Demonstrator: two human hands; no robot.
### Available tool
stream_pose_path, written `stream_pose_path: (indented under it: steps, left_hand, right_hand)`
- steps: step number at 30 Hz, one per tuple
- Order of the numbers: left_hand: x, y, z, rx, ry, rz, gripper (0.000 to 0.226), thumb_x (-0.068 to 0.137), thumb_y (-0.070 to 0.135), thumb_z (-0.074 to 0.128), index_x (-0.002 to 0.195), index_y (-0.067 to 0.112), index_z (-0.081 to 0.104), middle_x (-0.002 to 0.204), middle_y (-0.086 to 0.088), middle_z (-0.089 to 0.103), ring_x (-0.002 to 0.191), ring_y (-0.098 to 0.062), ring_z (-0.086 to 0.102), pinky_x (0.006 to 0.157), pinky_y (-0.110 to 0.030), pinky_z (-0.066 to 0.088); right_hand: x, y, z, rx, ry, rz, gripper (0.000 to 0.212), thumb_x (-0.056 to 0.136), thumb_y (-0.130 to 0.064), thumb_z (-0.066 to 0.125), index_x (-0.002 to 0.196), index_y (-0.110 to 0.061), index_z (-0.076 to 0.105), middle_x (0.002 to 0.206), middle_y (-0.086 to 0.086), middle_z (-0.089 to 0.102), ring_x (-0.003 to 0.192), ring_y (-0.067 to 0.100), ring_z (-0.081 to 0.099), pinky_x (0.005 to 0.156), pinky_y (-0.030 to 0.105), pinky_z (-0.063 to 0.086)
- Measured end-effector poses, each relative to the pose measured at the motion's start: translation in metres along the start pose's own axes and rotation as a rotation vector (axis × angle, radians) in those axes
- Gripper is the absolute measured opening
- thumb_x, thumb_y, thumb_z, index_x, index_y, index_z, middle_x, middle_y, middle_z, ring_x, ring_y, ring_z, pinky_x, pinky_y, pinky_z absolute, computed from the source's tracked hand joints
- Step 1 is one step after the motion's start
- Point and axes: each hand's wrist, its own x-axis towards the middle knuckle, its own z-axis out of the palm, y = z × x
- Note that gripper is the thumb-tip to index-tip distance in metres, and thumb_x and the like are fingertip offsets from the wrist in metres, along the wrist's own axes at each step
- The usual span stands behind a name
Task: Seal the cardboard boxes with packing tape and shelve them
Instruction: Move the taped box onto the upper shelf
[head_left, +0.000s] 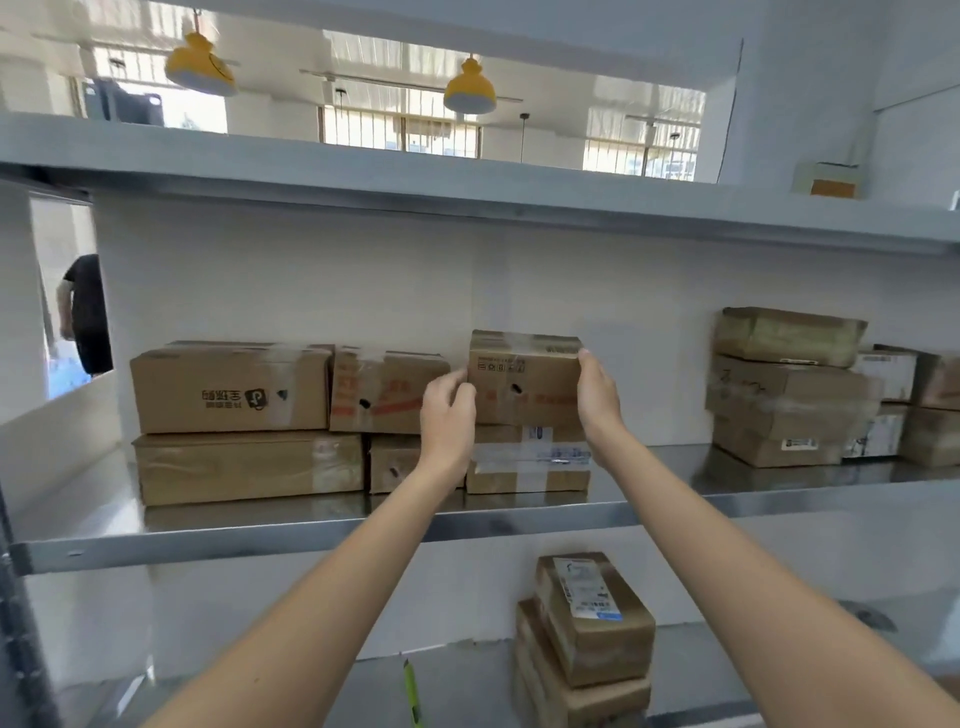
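A small taped cardboard box (524, 379) sits on top of a labelled flat box (530, 462) on the middle metal shelf (311, 535). My left hand (448, 415) curls its fingers and thumb at the small box's lower left edge. On the box's right side my right hand (597, 397) lies flat, its straight fingers reaching up to the top corner. Both arms stretch forward over the shelf edge.
Sealed boxes (228, 387) are stacked in two layers to the left, and another stack (789, 384) stands at the right. The lower shelf holds a pile of small parcels (592, 618) and a green cutter (412, 691). An upper shelf (467, 192) hangs overhead. A person (85, 312) stands far left.
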Motion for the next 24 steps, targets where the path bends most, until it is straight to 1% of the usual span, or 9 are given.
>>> stream_pose_path:
  steps: [2,5,11,15,18,20,21,23,24]
  left_hand:
    - [0.005,-0.008,0.003,0.127,0.02,0.005,0.039,0.1,0.014,0.043,0.138,0.011,0.052,0.144,-0.008,0.037,0.136,-0.021,0.034,0.108,-0.026,0.027]
    - [0.011,-0.015,0.006,0.183,-0.017,-0.012,0.044,0.1,0.014,0.042,0.144,0.012,0.044,0.148,-0.009,0.034,0.137,-0.022,0.035,0.108,-0.026,0.026]
    - [0.018,-0.021,0.022,0.321,-0.054,0.019,0.047,0.1,0.015,0.042,0.147,0.013,0.041,0.155,-0.012,0.028,0.144,-0.024,0.026,0.116,-0.033,0.021]
    - [0.021,-0.028,0.032,0.314,-0.05,0.022,0.048,0.1,0.015,0.042,0.147,0.014,0.041,0.152,-0.014,0.031,0.142,-0.026,0.03,0.115,-0.033,0.023]
    - [0.016,-0.035,0.034,0.315,-0.015,0.079,0.043,0.1,0.013,0.041,0.142,0.012,0.047,0.146,-0.01,0.04,0.136,-0.022,0.038,0.11,-0.027,0.029]
    - [0.004,-0.043,0.031,0.335,0.047,0.227,0.036,0.1,0.012,0.039,0.132,0.014,0.056,0.134,-0.004,0.05,0.125,-0.016,0.047,0.102,-0.022,0.035]
    - [-0.004,-0.048,0.029,0.389,0.091,0.363,0.033,0.099,0.012,0.039,0.126,0.014,0.059,0.126,-0.003,0.055,0.117,-0.014,0.051,0.097,-0.023,0.039]
    - [-0.021,-0.067,0.024,0.546,0.124,0.662,0.029,0.096,0.011,0.04,0.115,0.01,0.062,0.11,-0.004,0.061,0.1,-0.016,0.055,0.085,-0.029,0.042]
    - [-0.03,-0.081,0.023,0.599,0.102,0.773,0.026,0.093,0.01,0.041,0.11,0.009,0.062,0.104,-0.006,0.061,0.093,-0.018,0.054,0.079,-0.031,0.041]
  right_hand:
    - [0.012,0.003,0.002,0.0,-0.016,0.035,0.05,0.104,-0.044,0.027,0.147,-0.02,0.039,0.151,0.004,0.038,0.139,0.024,0.034,0.111,0.037,0.027]
    - [0.026,0.007,0.008,-0.014,-0.063,0.059,0.055,0.104,-0.048,0.025,0.149,-0.018,0.033,0.154,0.005,0.034,0.141,0.027,0.031,0.113,0.04,0.025]
    - [0.047,0.012,0.03,-0.097,-0.12,0.051,0.058,0.104,-0.048,0.019,0.15,-0.014,0.028,0.153,0.011,0.036,0.138,0.031,0.035,0.108,0.039,0.03]
    - [0.054,0.011,0.036,-0.112,-0.137,0.078,0.058,0.104,-0.046,0.021,0.151,-0.014,0.027,0.152,0.011,0.036,0.137,0.031,0.036,0.107,0.039,0.031]
    - [0.049,0.015,0.031,-0.069,-0.104,0.033,0.062,0.101,-0.051,0.03,0.151,-0.014,0.027,0.152,0.01,0.036,0.136,0.028,0.038,0.109,0.04,0.031]
    - [0.039,0.025,0.019,0.001,0.016,-0.09,0.058,0.1,-0.047,0.041,0.145,-0.013,0.035,0.145,0.007,0.042,0.129,0.021,0.043,0.106,0.035,0.035]
    - [0.032,0.033,0.01,0.035,0.101,-0.171,0.05,0.099,-0.042,0.047,0.139,-0.012,0.042,0.138,0.006,0.047,0.121,0.017,0.048,0.101,0.03,0.038]
    - [0.016,0.055,-0.01,0.065,0.272,-0.31,0.028,0.096,-0.03,0.055,0.118,-0.013,0.052,0.116,0.006,0.056,0.099,0.011,0.054,0.085,0.021,0.044]
    - [0.006,0.069,-0.021,0.069,0.345,-0.35,0.019,0.094,-0.026,0.058,0.107,-0.013,0.054,0.104,0.005,0.057,0.088,0.007,0.053,0.079,0.018,0.044]
